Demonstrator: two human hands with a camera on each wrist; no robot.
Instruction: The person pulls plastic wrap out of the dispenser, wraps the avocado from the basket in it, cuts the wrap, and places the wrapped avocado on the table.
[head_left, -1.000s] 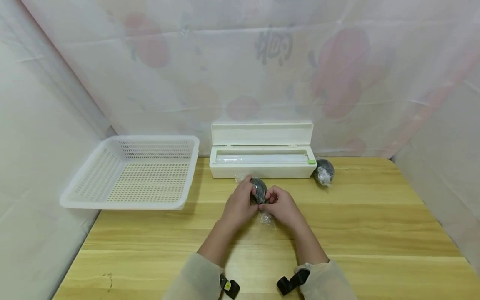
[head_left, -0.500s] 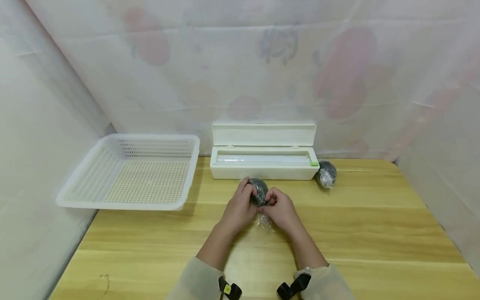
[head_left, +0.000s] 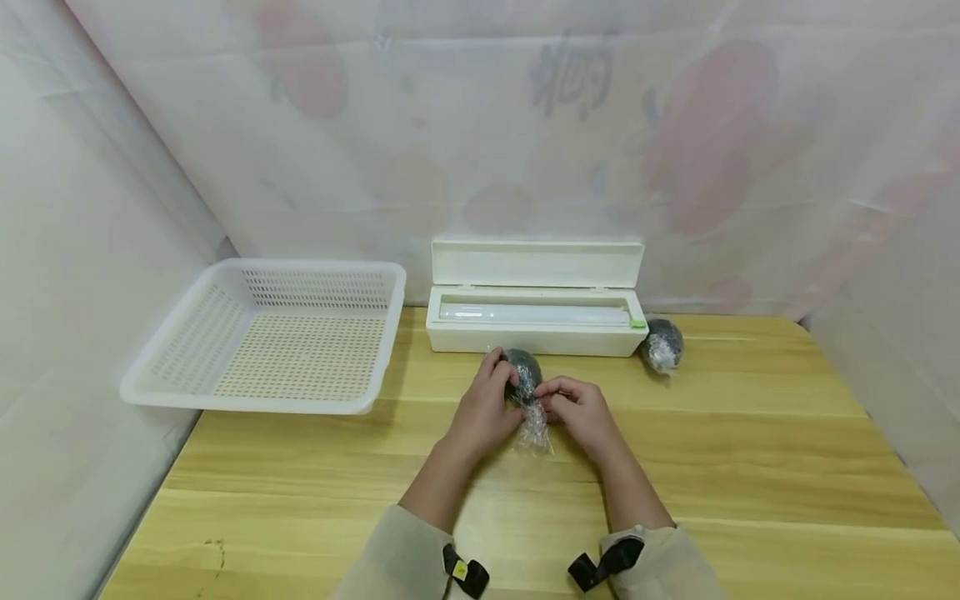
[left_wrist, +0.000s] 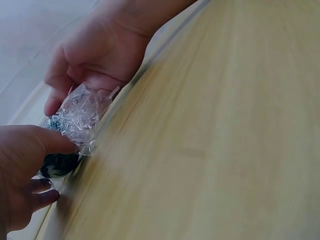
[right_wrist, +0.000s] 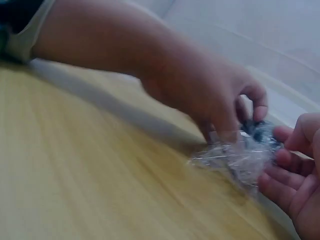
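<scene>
Both hands (head_left: 532,408) clamped on dark ball (head_left: 522,368) and its cling film (head_left: 534,427), near film dispenser box (head_left: 534,325)

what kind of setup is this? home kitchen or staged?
Likely a staged recording booth: a wooden table walled by draped cloth, with only a basket, cling film box and wrapped balls.

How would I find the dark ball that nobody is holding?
Look at the long white box at the back of the wooden table. Just off its right end sits a dark wrapped ball, alone; the other dark ball is between two hands.
</scene>
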